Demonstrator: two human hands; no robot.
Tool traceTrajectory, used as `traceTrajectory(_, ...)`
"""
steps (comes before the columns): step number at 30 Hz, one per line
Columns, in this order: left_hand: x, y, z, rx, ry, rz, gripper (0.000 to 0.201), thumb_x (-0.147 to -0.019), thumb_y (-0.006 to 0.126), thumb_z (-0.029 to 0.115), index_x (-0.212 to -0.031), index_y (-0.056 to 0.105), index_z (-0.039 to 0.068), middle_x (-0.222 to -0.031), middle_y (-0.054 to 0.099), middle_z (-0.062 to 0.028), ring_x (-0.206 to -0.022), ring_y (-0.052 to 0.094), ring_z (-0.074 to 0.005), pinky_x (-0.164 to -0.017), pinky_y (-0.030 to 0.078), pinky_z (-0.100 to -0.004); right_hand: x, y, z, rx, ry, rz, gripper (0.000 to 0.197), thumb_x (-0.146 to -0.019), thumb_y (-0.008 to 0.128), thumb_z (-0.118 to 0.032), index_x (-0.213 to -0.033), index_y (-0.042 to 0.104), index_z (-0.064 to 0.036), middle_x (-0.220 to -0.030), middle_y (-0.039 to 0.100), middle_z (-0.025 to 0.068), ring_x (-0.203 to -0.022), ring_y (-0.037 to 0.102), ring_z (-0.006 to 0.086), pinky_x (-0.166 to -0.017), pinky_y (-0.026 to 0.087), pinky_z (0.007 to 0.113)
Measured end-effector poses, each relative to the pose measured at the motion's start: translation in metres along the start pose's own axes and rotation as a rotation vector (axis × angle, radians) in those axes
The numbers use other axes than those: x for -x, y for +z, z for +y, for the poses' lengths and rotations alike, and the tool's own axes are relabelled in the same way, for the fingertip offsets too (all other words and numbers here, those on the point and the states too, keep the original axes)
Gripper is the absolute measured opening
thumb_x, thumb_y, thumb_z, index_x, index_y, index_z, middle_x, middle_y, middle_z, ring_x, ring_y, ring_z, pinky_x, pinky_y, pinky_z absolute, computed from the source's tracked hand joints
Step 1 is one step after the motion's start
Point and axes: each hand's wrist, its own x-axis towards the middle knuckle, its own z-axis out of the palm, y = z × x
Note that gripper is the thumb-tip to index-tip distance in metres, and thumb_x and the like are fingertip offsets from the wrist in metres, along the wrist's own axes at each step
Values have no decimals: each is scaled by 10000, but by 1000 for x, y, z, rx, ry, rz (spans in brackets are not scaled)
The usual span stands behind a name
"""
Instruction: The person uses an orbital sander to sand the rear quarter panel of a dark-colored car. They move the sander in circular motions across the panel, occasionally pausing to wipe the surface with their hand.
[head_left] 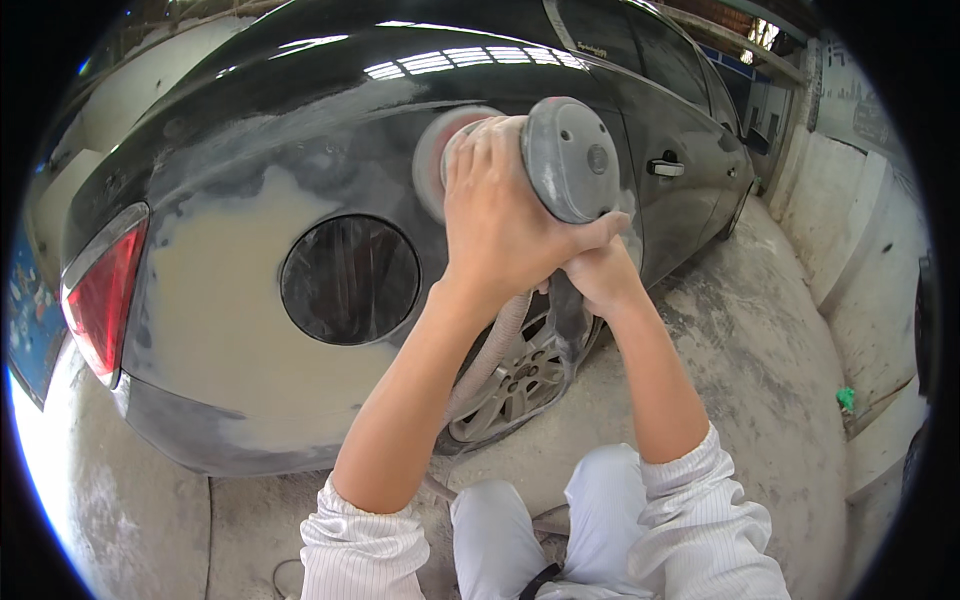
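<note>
Dusty grey floor (740,350) sweeps out under us, streaked and scuffed, with a stained pale wall (835,220) running down the right. Parked across it, a glossy black car (270,85), its rear side dulled by powder, roof lights mirrored up top. Big beige patch (220,300) spread over that rear panel, wrapping part of the round black flap (350,280)! And there's the grey sander (570,160), up at the bodywork above the rear wheel (520,385); whether its pad touches, I can't tell. Left hand (495,205) on top, fingers together and clamped over the tool's body; right hand (605,275) below, wrapped round the handle, fingertips mostly hidden. Smallest of all: pale script lettering (593,48) near the rear window, too blurred to call.
</note>
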Motion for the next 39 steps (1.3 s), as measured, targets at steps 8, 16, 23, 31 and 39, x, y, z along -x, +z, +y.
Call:
traceTrajectory(8, 22, -75, -10, 299, -292, 31, 961, -697, 1061, 383, -1409, 542, -1, -1240, 692, -110, -1068, 707, -227, -933, 591, -400, -23, 54, 22, 168, -271, -120, 374, -781, 858, -92, -1087, 714, 67, -1011, 800, 269, -1021, 802, 424, -902, 614, 465)
traceTrajectory(16, -19, 27, 9, 290, -254, -119, 983, -687, 1056, 395, -1435, 570, -19, -1287, 679, -140, -1135, 711, -266, -982, 598, -429, -35, -36, 20, -39, -321, -63, 393, -810, 748, 42, -1198, 691, 67, -1071, 801, 214, -1050, 791, 317, -947, 606, 409)
traceTrajectory(23, -34, 142, 19, 84, -182, -199, 1057, -656, 1024, 525, -1441, 591, -35, -1350, 647, -206, -1293, 632, -403, -1091, 524, -537, -38, -150, 38, -97, -164, -42, 339, -809, 702, 143, -1131, 744, 46, -1016, 792, 71, -938, 716, 129, -840, 594, 331)
traceTrajectory(31, -15, 129, 38, 191, -561, -203, 1105, -645, 1037, 510, -1495, 575, -23, -1400, 665, -147, -1275, 675, -313, -1092, 562, -481, -51, -156, 42, -5, -158, -191, 455, -815, 837, -1, -1203, 605, 53, -1093, 777, 208, -1054, 781, 329, -911, 608, 434)
traceTrajectory(39, -3, 81, 20, 260, -407, 104, 1213, -680, 957, 549, -1628, 472, -31, -1541, 597, -162, -1394, 619, -306, -1148, 549, -460, -43, -116, 37, 107, -345, -322, 616, -791, 867, -32, -1248, 466, 63, -1046, 713, 330, -1122, 670, 589, -950, 544, 611)
